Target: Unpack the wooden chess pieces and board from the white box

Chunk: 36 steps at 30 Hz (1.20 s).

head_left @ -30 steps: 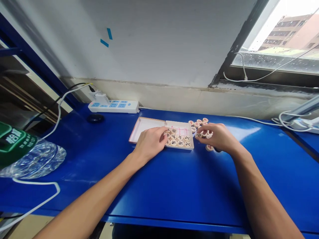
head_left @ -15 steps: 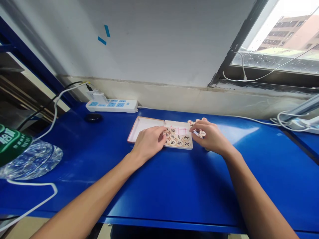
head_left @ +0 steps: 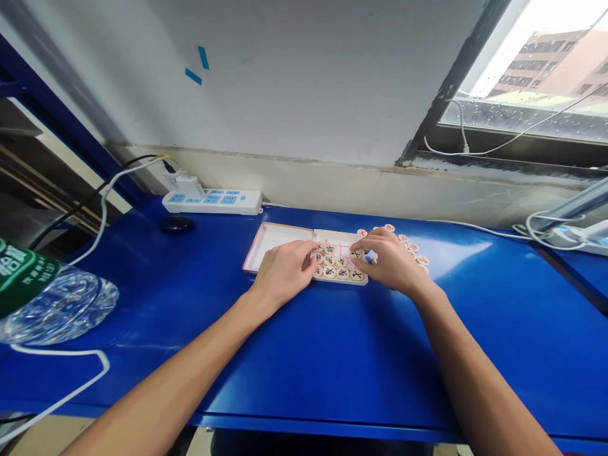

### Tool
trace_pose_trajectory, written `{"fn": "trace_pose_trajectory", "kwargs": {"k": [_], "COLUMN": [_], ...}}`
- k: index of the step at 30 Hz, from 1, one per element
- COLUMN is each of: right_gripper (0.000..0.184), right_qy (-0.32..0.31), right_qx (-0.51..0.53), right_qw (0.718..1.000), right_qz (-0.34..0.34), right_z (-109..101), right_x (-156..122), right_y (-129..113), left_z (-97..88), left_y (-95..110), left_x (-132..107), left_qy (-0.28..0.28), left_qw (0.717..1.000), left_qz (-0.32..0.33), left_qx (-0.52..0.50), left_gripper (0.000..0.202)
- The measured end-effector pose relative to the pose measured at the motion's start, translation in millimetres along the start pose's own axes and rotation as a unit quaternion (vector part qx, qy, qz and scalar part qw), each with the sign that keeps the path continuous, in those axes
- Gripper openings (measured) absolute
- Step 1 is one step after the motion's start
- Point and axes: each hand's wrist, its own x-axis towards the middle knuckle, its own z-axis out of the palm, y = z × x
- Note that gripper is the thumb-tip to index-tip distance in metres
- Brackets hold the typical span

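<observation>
A small open box holds round Chinese chess pieces [head_left: 329, 272] with black characters, set in rows in its right tray [head_left: 349, 280]. My left hand [head_left: 287, 266] is curled over the tray's left side, thumb and fingertips at its edge beside the leftmost pieces. The box's lid half [head_left: 276, 244] lies open and flat to the left, partly behind that hand. Over the tray's right end, my right hand [head_left: 387, 256] pinches a black-lettered chess piece [head_left: 356, 253] between thumb and fingers. Red-lettered pieces [head_left: 413, 247] lie on the desk behind and beside the right hand.
A white power strip [head_left: 213, 201] with plugs sits by the wall, a black mouse-like object [head_left: 177, 224] before it. At left stands a large clear bottle [head_left: 61, 301] with a green label. White cables [head_left: 475, 226] run along the back of the blue desk [head_left: 323, 361].
My right hand has moved left from beside the box to over the tray's right end, uncovering more red-lettered pieces on the desk. My left hand has stayed in place.
</observation>
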Motion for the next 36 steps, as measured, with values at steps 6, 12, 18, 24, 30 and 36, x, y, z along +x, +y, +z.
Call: {"fn": "trace_pose_trajectory", "kwargs": {"k": [6, 12, 18, 24, 30, 36], "right_gripper": [0.015, 0.016, 0.019, 0.015, 0.009, 0.009], "right_qy": [0.087, 0.121, 0.036, -0.123, -0.141, -0.112], "right_qx": [0.024, 0.043, 0.048, 0.115, 0.115, 0.108], "right_qw": [0.996, 0.989, 0.990, 0.977, 0.974, 0.980], "right_qz": [0.019, 0.075, 0.128, 0.134, 0.132, 0.121], "right_z": [-6.2, -32.4, -47.1, -52.0, -48.3, -45.6], "right_x": [1.8, -12.7, -27.9, -25.7, -25.0, -25.7], "right_y": [-3.1, 19.1, 31.9, 19.3, 25.6, 30.7], "left_z": [-1.1, -1.3, -1.4, -0.1, 0.8, -0.2], "left_y": [1.3, 0.8, 0.6, -0.1, -0.9, 0.1], "left_x": [0.5, -0.4, -0.5, 0.0, 0.5, 0.2], "left_qy": [-0.005, -0.006, -0.007, -0.002, -0.003, -0.001], "left_qw": [1.000, 1.000, 1.000, 1.000, 1.000, 1.000], "left_qz": [-0.008, -0.005, -0.004, -0.006, -0.005, 0.001], "left_qx": [0.002, 0.008, 0.004, 0.000, -0.002, 0.008], "left_gripper": [0.025, 0.026, 0.024, 0.024, 0.023, 0.022]}}
